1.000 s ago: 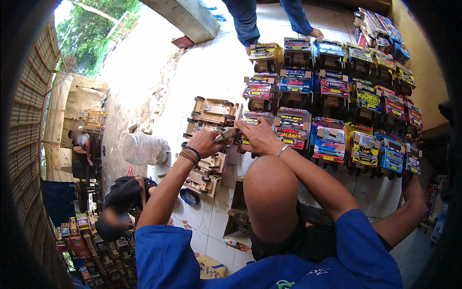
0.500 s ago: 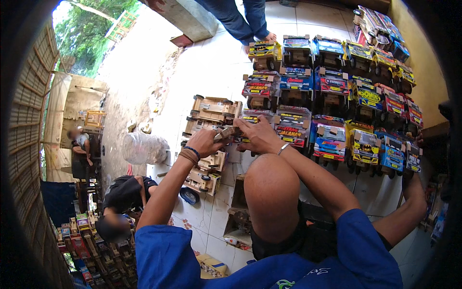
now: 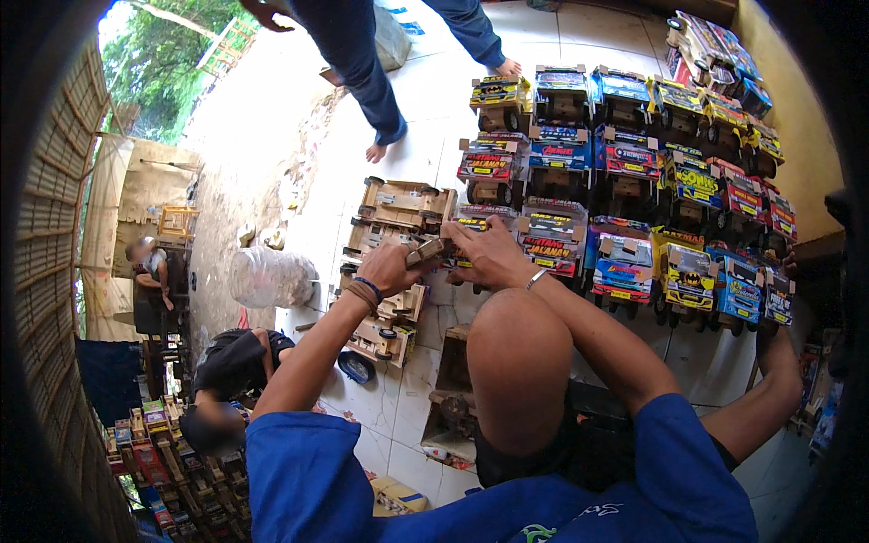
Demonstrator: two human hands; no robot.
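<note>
My left hand (image 3: 387,270), with dark bands at the wrist, is closed round a small wooden block (image 3: 424,252). Close beside it my right hand (image 3: 493,256), with a pale wristband, grips the end of a toy truck (image 3: 472,223) with yellow printed panels. The fingers cover much of that truck, and its lower part is hidden. Just beyond my left hand, several bare wooden toy trucks (image 3: 403,204) lie with wheels showing. To the right stand rows of finished-looking toy trucks (image 3: 625,262) with bright printed panels and black wheels.
A person in blue trousers (image 3: 348,63) stands barefoot at the top. At lower left another person (image 3: 231,366) bends near many more toy trucks (image 3: 167,452). A clear plastic sack (image 3: 272,278), a blue round dish (image 3: 356,367) and a wooden box (image 3: 448,421) are nearby. Someone's arm (image 3: 769,389) reaches in at right.
The person in blue trousers has stepped a leg leftward over the tiles. The block in my left hand has shifted and tilted slightly; my right hand has stayed nearly in place.
</note>
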